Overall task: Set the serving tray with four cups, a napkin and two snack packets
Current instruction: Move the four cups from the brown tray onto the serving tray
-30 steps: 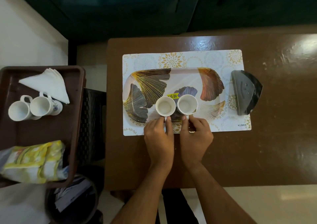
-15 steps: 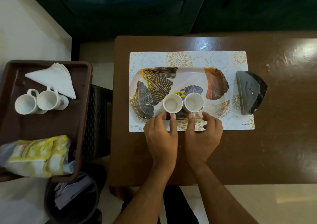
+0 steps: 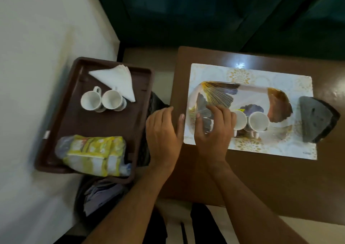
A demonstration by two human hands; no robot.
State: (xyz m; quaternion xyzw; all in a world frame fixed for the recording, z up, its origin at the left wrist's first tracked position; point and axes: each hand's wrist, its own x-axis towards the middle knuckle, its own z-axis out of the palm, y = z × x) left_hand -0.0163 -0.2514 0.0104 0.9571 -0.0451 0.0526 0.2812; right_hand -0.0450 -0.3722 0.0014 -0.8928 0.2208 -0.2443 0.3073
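Note:
The leaf-patterned serving tray (image 3: 252, 92) lies on a placemat (image 3: 280, 75) on the brown table. Two white cups (image 3: 258, 121) stand side by side near its front edge. My right hand (image 3: 214, 129) hovers over the tray's left end, fingers spread and holding nothing. My left hand (image 3: 164, 135) is over the gap at the table's left edge, also spread and holding nothing. To the left, a brown tray (image 3: 74, 124) holds two more white cups (image 3: 101, 99), a folded white napkin (image 3: 117, 81) and yellow snack packets (image 3: 93, 154).
A dark grey napkin holder (image 3: 315, 120) sits on the placemat's right end. A dark bin with papers (image 3: 100, 195) stands below the brown tray. A white surface lies at far left, dark green furniture behind the table.
Both hands have let go of the two cups on the serving tray and moved left toward the brown tray. The view has swung left.

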